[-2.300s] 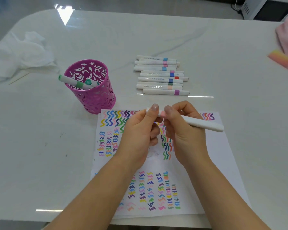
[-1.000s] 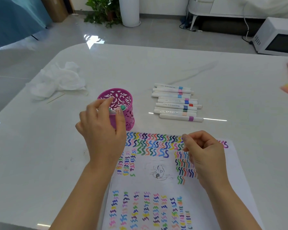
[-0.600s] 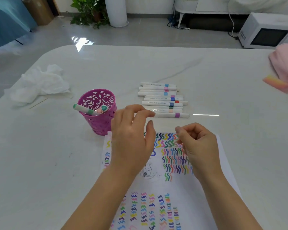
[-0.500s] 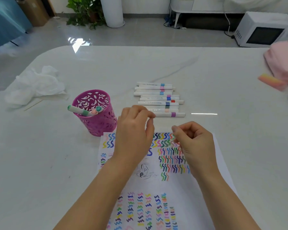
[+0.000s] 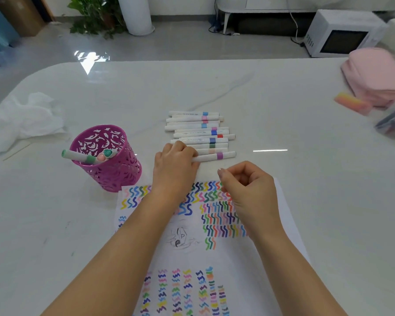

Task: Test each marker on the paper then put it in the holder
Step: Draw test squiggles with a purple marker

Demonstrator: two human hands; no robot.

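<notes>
my left hand is down on the nearest pen of the row of markers, the purple-banded marker. my fingers curl over its left end and my thumb sits against its near side, so i judge it a pinch, though the marker has not left the table yet. i take this one because it lies closest to me and at the outer edge of the row, so i can lift it without disturbing the others, which lie side by side and touching.

my right hand hovers over the top edge of the paper, fingers loosely curled with nothing in them that i can see. i judge it waits there to pull the cap off and write, close to where the marker will arrive.

the paper lies flat just in front of me, already crowded with coloured squiggles along the top and bottom, with bare white on its right side; that looks like the spot for the next test stroke. the holder, a pink cut-out cup, stands upright just beside the paper's far left corner, within easy reach of my left hand. a green marker leans across its rim, with two more capped ends showing beside it. most of the markers are untested, so the job is in its early part.

crumpled tissue lies far left, well apart.
</notes>
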